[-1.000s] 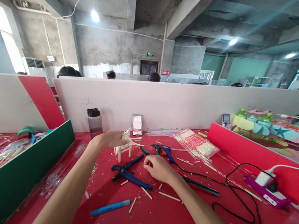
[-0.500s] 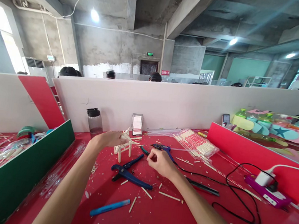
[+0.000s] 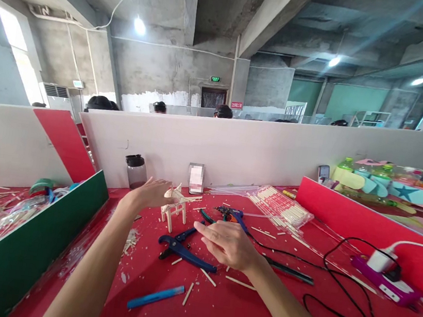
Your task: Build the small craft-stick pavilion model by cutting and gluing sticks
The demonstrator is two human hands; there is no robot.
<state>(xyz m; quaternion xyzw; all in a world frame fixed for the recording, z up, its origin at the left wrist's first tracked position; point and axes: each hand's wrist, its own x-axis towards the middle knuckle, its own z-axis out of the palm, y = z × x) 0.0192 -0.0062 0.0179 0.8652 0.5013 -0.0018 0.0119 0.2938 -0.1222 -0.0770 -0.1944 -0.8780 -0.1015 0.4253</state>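
A small pavilion-like model of pale wooden sticks (image 3: 175,210) stands upright on the red table. My left hand (image 3: 151,192) is stretched out flat at its left side, fingertips by its top; whether they touch it I cannot tell. My right hand (image 3: 228,245) hovers over the table with its fingers extended to the left and nothing visible in them. Just left of that hand lies a blue-handled cutter (image 3: 192,258). Behind the hand rests a blue glue gun (image 3: 241,219), partly hidden. A blue pen (image 3: 156,297) and loose stick pieces lie nearer to me.
A dark-lidded bottle (image 3: 135,172) and a phone (image 3: 195,181) stand by the white partition (image 3: 259,149). At the right are bagged sticks (image 3: 286,207), a black cable and a purple power strip (image 3: 386,283). Green (image 3: 37,239) and red (image 3: 365,231) dividers flank the table.
My right hand has gone from curled fingers beside the glue gun to extended fingers, lower and closer to me. My left hand has shifted slightly left, uncovering more of the stick model.
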